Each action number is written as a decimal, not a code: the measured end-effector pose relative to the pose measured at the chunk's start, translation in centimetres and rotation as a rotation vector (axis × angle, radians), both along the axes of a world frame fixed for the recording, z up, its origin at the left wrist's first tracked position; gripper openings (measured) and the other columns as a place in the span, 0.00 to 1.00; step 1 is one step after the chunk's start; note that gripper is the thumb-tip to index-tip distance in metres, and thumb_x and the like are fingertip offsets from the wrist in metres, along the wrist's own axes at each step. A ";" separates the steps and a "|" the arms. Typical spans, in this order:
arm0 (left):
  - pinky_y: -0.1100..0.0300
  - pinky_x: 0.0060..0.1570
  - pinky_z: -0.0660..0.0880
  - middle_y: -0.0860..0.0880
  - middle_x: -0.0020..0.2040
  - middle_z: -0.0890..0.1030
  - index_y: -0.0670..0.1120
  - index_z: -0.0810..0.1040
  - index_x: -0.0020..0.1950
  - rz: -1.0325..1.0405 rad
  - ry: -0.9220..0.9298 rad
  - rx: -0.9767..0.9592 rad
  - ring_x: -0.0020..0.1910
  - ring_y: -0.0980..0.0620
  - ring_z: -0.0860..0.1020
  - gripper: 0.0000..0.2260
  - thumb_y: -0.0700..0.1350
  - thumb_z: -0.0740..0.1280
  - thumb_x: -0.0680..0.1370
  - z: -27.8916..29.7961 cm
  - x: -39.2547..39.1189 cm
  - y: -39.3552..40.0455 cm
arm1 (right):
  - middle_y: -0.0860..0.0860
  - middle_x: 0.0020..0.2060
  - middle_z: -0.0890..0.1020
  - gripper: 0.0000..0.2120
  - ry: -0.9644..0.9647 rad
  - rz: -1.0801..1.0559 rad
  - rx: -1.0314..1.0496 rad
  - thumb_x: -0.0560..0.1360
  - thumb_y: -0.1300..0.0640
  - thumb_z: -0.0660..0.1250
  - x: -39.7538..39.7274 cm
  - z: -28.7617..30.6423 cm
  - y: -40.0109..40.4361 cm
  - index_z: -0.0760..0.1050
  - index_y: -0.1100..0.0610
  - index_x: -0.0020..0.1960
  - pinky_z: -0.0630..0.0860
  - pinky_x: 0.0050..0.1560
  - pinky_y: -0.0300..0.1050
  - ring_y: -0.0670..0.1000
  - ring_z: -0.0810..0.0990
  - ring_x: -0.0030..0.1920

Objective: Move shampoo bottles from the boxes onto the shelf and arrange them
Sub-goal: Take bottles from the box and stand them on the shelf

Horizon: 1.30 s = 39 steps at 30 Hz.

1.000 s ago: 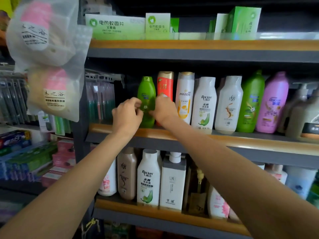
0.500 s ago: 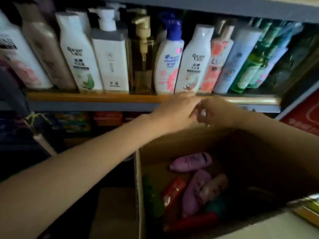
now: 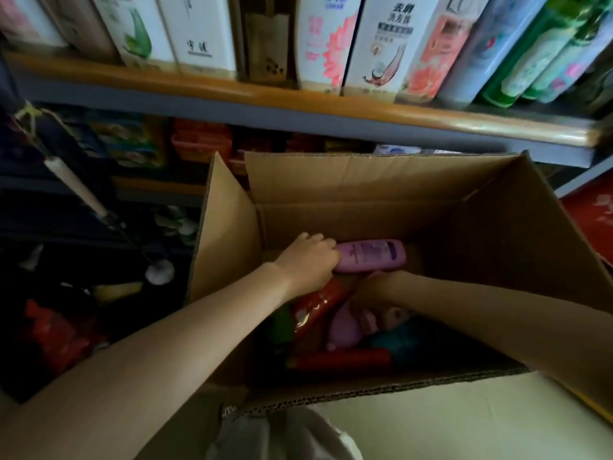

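Item: open cardboard box [image 3: 381, 180], flaps up, standing below the shelf [image 3: 298, 97] so the reach between them is short. Contents, lying loose on their sides: one lilac bottle [image 3: 371, 255] at the far wall, label up but too blurred to read; a red bottle [image 3: 318, 302] at the left; a second red one [image 3: 341, 360] nearest me; a pale purple bottle [image 3: 343, 327] in the middle; something teal [image 3: 404, 340] at the right, in shadow. My left hand [image 3: 306, 263] has its fingers curled round the lilac bottle's left end, probably to lift it out. My right hand [image 3: 374, 290] is down among the middle bottles; I cannot tell whether its fingers grip anything, as they are dark and partly hidden. Shelf stock, upright in a tight row with labels facing out for shoppers: a white bottle [image 3: 381, 44] reading 去屑 洗发露; a white bottle with a pink flower [image 3: 323, 44]; tall green bottles [image 3: 530, 61] at the right. Other writing there is cut off or illegible.
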<state>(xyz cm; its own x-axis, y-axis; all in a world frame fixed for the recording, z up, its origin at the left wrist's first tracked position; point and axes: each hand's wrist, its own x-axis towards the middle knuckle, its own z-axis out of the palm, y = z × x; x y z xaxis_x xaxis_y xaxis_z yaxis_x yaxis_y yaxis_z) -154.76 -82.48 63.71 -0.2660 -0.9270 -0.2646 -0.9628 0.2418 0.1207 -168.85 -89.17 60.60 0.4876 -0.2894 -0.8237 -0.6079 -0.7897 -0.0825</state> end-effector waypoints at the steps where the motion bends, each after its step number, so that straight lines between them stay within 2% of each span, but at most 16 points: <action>1: 0.52 0.59 0.64 0.44 0.62 0.73 0.43 0.73 0.62 0.007 0.005 -0.003 0.63 0.44 0.69 0.14 0.40 0.57 0.77 -0.1 -0.3 -0.1 | 0.44 0.47 0.79 0.18 0.019 -0.021 -0.013 0.74 0.49 0.63 -0.3 -1.0 0.2 0.76 0.55 0.60 0.71 0.39 0.32 0.52 0.78 0.57; 3: 0.52 0.59 0.64 0.44 0.63 0.72 0.43 0.73 0.62 -0.003 0.005 0.018 0.63 0.44 0.68 0.14 0.40 0.57 0.77 -0.3 -1.2 -0.3 | 0.44 0.38 0.78 0.25 0.038 0.074 0.041 0.63 0.39 0.61 -1.7 -3.6 -0.6 0.79 0.54 0.52 0.77 0.48 0.42 0.54 0.81 0.53; 5: 0.52 0.60 0.63 0.44 0.64 0.72 0.43 0.72 0.64 -0.034 -0.008 0.049 0.63 0.44 0.68 0.15 0.41 0.57 0.78 -0.5 -2.0 -0.6 | 0.48 0.42 0.82 0.18 0.133 0.082 0.126 0.66 0.42 0.65 -2.2 -6.3 -0.3 0.79 0.53 0.48 0.77 0.56 0.51 0.54 0.81 0.52; 6: 0.52 0.60 0.63 0.45 0.64 0.71 0.43 0.71 0.64 -0.044 -0.012 0.062 0.64 0.44 0.67 0.15 0.41 0.57 0.78 -0.6 -2.2 -0.7 | 0.49 0.45 0.82 0.13 0.168 0.032 0.119 0.70 0.47 0.67 -2.4 -6.9 -0.1 0.78 0.52 0.50 0.77 0.55 0.50 0.53 0.80 0.52; 7: 0.52 0.60 0.63 0.45 0.64 0.71 0.44 0.71 0.64 -0.045 -0.012 0.078 0.64 0.44 0.67 0.15 0.42 0.57 0.78 -0.5 -2.3 -0.9 | 0.48 0.45 0.81 0.11 0.166 -0.022 0.066 0.71 0.49 0.66 -2.5 -5.7 0.3 0.77 0.51 0.51 0.77 0.50 0.46 0.52 0.80 0.51; 9: 0.52 0.59 0.65 0.44 0.63 0.71 0.43 0.72 0.63 -0.020 0.027 0.126 0.63 0.44 0.68 0.14 0.42 0.59 0.78 -0.3 -2.2 -1.3 | 0.47 0.44 0.81 0.12 -0.063 -0.124 -0.012 0.73 0.48 0.62 -2.2 -2.7 -0.3 0.77 0.49 0.54 0.75 0.40 0.41 0.51 0.81 0.47; 13: 0.53 0.56 0.72 0.43 0.61 0.72 0.44 0.70 0.66 0.134 0.250 0.316 0.59 0.44 0.73 0.19 0.45 0.65 0.76 1.2 -1.6 -2.3 | 0.54 0.49 0.81 0.15 -0.179 -0.188 -0.025 0.74 0.51 0.67 -1.5 4.2 -4.0 0.76 0.59 0.55 0.74 0.48 0.44 0.55 0.80 0.51; 17: 0.51 0.59 0.73 0.44 0.63 0.75 0.42 0.69 0.66 0.158 0.384 0.388 0.59 0.44 0.75 0.26 0.51 0.71 0.72 4.2 -0.4 -3.6 | 0.49 0.47 0.78 0.14 -0.460 -0.189 0.005 0.71 0.52 0.72 -0.4 12.9 -6.1 0.73 0.56 0.52 0.74 0.51 0.43 0.52 0.78 0.49; 20: 0.56 0.58 0.73 0.48 0.58 0.78 0.44 0.72 0.63 0.293 0.726 0.352 0.57 0.50 0.76 0.21 0.44 0.72 0.72 9.0 1.5 -4.6 | 0.52 0.45 0.81 0.12 -0.657 -0.249 -0.027 0.71 0.51 0.71 1.1 19.1 -6.8 0.75 0.57 0.49 0.77 0.50 0.48 0.54 0.81 0.46; 23: 0.56 0.58 0.74 0.50 0.56 0.79 0.46 0.73 0.63 0.347 1.031 0.260 0.57 0.53 0.77 0.19 0.39 0.71 0.73 14.6 3.9 -5.2 | 0.54 0.38 0.80 0.09 -0.958 -0.431 -0.016 0.71 0.53 0.71 2.8 24.2 -7.0 0.76 0.57 0.47 0.76 0.41 0.44 0.52 0.79 0.38; 25: 0.57 0.55 0.76 0.52 0.53 0.80 0.49 0.75 0.56 0.344 1.137 0.172 0.54 0.54 0.78 0.14 0.39 0.69 0.73 17.9 5.4 -5.2 | 0.54 0.39 0.78 0.10 -1.172 -0.555 0.031 0.73 0.52 0.70 3.9 26.6 -6.8 0.77 0.58 0.48 0.74 0.40 0.41 0.51 0.76 0.39; 27: 0.57 0.54 0.76 0.52 0.50 0.81 0.51 0.76 0.52 0.356 1.174 0.056 0.52 0.53 0.79 0.10 0.40 0.69 0.73 20.7 6.6 -5.2 | 0.54 0.42 0.77 0.12 -1.275 -0.602 0.082 0.75 0.50 0.66 4.9 28.1 -6.4 0.77 0.59 0.50 0.75 0.43 0.42 0.51 0.75 0.43; 30: 0.59 0.54 0.76 0.52 0.50 0.81 0.52 0.77 0.52 0.391 1.167 -0.149 0.54 0.52 0.79 0.10 0.42 0.70 0.73 24.6 8.8 -5.0 | 0.55 0.47 0.79 0.18 -1.252 -0.569 0.063 0.77 0.47 0.63 6.1 29.5 -6.0 0.76 0.60 0.57 0.76 0.45 0.43 0.49 0.78 0.45; 35: 0.74 0.30 0.69 0.54 0.42 0.79 0.46 0.76 0.58 0.305 1.110 -0.399 0.34 0.65 0.77 0.14 0.40 0.70 0.74 31.2 11.2 -4.2 | 0.56 0.52 0.82 0.17 -1.404 -0.519 0.133 0.73 0.55 0.69 8.4 32.5 -5.5 0.73 0.59 0.61 0.75 0.41 0.39 0.47 0.78 0.48; 37: 0.73 0.31 0.72 0.54 0.42 0.80 0.47 0.75 0.56 0.279 1.144 -0.468 0.33 0.66 0.78 0.13 0.39 0.70 0.73 33.3 11.5 -4.1 | 0.52 0.48 0.82 0.18 -1.440 -0.466 0.092 0.70 0.60 0.72 9.5 33.7 -5.4 0.73 0.55 0.58 0.75 0.43 0.44 0.48 0.78 0.47; 39: 0.66 0.44 0.78 0.52 0.48 0.81 0.49 0.73 0.56 0.243 1.172 -0.523 0.44 0.61 0.80 0.15 0.38 0.70 0.73 35.0 11.5 -4.2 | 0.54 0.47 0.82 0.18 -1.511 -0.429 0.003 0.68 0.61 0.75 10.4 34.6 -5.3 0.74 0.55 0.55 0.78 0.45 0.48 0.51 0.79 0.47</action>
<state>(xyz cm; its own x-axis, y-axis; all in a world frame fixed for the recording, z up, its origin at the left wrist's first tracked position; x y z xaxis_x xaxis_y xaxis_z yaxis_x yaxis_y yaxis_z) -143.24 -86.64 98.71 0.0963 -0.9056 0.4131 -0.3758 0.3512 0.8576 -158.41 -94.47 95.24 0.7142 -0.6169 0.3307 -0.1350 -0.5849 -0.7998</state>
